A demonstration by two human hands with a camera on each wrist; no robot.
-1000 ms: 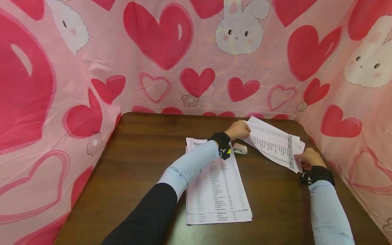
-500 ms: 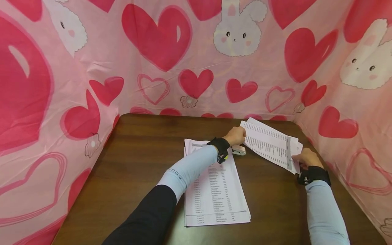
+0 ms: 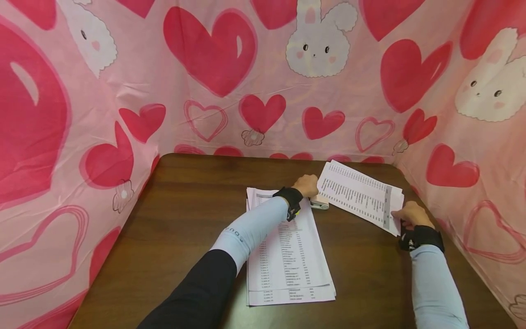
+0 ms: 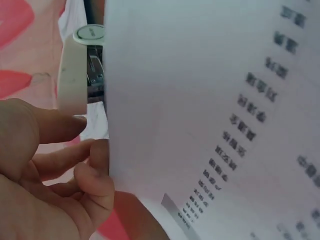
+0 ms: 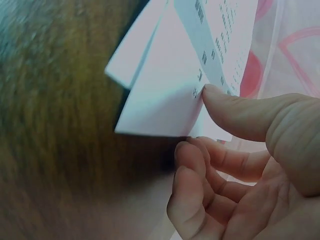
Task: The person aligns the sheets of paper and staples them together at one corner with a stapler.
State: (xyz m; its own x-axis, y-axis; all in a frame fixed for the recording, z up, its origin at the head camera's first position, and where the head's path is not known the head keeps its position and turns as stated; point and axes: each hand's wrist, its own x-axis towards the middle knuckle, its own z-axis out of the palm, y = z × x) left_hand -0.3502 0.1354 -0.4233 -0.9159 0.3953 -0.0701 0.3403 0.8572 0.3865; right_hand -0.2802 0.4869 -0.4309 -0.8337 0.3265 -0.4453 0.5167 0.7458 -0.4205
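A few printed sheets (image 3: pixel 357 194) lie slanted at the back right. My right hand (image 3: pixel 412 214) pinches their near right corner, its thumb (image 5: pixel 235 112) on the top face and fingers curled below. At their left edge is my left hand (image 3: pixel 306 185), fingers curled and thumb (image 4: pixel 60 125) a little apart from them; I cannot tell if it grips the edge. Beside it lies a small pale pink and white stapler (image 3: pixel 319 202), partly hidden by the hand. Under the left forearm rests a larger stack of printed paper (image 3: pixel 291 267).
A dark brown wooden table (image 3: pixel 176 237) carries everything. Pink curtains (image 3: pixel 197 87) with hearts and rabbits enclose its back and sides. The left forearm (image 3: pixel 255 228) crosses over the paper stack.
My left hand has moved left and toward me, to beside the stapler. The sheets' left edge has shifted with it, and they lie flatter, less bowed. My right hand stays at their corner.
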